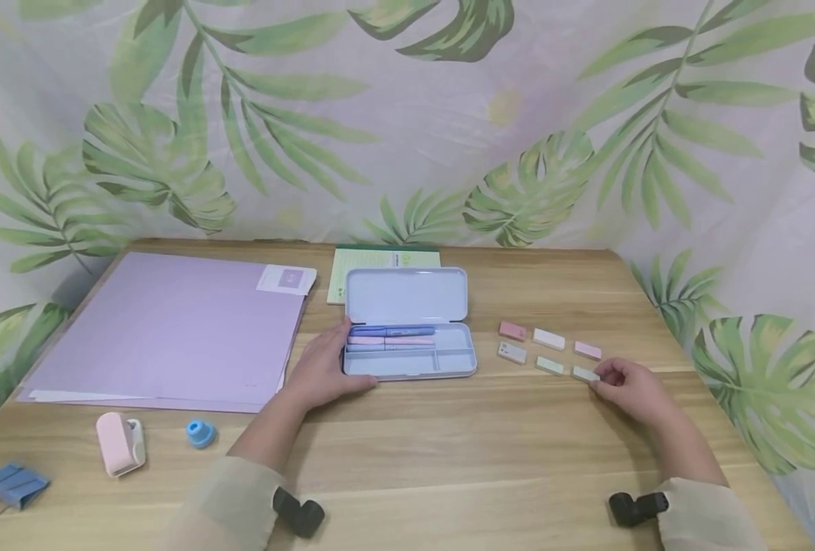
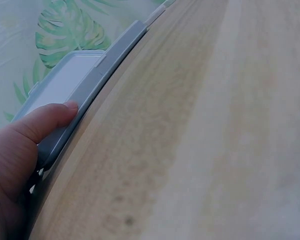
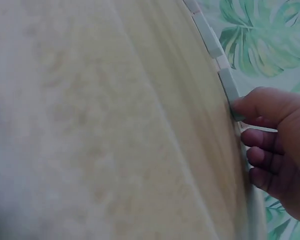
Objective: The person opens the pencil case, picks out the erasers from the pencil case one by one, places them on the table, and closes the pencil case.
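Note:
An open light-blue pencil case (image 1: 455,358) lies on the wooden table, its lid tilted up at the back. Blue and pink pens (image 1: 400,337) sit in its rear compartment. My left hand (image 1: 324,367) grips the left end of the case, thumb along the front edge; in the left wrist view that thumb (image 2: 50,120) presses on the case's rim. To the right, several small erasers lie in two rows. My right hand (image 1: 634,389) pinches the right end of a pale green eraser (image 1: 584,374) in the front row, also seen in the right wrist view.
Left of the case lies a large purple folder (image 1: 173,329). Behind the lid is a green notepad (image 1: 338,279). Nearer the front left are a pink hole punch (image 1: 116,445), a small blue cone-shaped piece (image 1: 201,434) and a blue binder clip (image 1: 16,485). Leaf-patterned cloth hangs behind.

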`<action>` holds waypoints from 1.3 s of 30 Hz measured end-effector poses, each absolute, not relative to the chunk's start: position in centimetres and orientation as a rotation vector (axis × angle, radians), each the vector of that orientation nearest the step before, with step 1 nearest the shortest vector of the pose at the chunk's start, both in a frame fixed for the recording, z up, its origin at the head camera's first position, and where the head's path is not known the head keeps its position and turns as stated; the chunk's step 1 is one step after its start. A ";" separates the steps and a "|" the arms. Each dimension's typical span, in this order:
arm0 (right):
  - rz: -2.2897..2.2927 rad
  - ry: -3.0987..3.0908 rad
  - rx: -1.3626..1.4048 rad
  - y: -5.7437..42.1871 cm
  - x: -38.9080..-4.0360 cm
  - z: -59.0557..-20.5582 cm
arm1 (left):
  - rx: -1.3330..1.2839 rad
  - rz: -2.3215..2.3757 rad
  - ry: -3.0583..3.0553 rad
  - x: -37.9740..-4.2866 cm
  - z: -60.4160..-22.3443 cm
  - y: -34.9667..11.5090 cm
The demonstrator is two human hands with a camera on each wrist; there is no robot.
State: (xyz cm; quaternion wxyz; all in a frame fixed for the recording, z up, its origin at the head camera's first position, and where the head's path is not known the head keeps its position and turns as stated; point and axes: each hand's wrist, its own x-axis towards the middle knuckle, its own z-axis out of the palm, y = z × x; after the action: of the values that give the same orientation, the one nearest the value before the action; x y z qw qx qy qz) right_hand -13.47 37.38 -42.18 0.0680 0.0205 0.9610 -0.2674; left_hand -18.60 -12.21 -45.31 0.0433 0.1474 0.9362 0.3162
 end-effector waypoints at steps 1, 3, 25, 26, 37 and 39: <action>-0.809 2.886 0.060 37.4 -13.5 -42.1 | 0.455 0.968 2.864 -18.6 -45.3 -12.2; -0.827 2.885 0.055 37.2 -13.5 -41.7 | 0.454 0.972 2.862 -18.5 -45.3 -12.2; -1.262 2.833 -0.033 19.9 -26.4 -40.1 | 0.450 0.980 2.869 -18.3 -45.3 -12.2; -1.275 2.839 -0.023 19.6 -26.7 -40.2 | 0.449 0.979 2.867 -18.3 -45.3 -12.2; -1.599 2.742 0.037 19.0 -26.5 -40.2 | 0.398 1.138 2.859 -18.3 -45.4 -12.1; -1.655 2.713 -0.010 19.2 -25.8 -40.0 | 0.381 1.161 2.854 -18.4 -45.5 -12.2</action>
State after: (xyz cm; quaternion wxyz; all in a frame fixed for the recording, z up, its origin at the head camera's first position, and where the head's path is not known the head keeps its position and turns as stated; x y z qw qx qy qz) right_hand -25.82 19.20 -40.01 -0.0184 -0.0031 0.8536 -0.5207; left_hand -18.40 -12.21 -45.47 0.0184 0.1228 0.9192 0.3737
